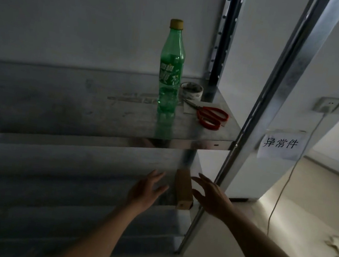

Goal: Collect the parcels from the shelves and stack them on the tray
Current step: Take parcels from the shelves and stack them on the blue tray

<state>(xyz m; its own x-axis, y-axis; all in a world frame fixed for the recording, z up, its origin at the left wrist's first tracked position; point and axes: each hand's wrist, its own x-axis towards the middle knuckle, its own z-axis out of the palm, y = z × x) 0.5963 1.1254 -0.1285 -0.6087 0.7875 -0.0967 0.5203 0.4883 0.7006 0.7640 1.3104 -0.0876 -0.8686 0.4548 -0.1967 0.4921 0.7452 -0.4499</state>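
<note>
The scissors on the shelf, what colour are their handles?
Red, seen in the head view: the scissors lie beside the green bottle.

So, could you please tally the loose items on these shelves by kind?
Bottle: 1
Tape roll: 1
Scissors: 1
Parcel: 1
Total: 4
</note>
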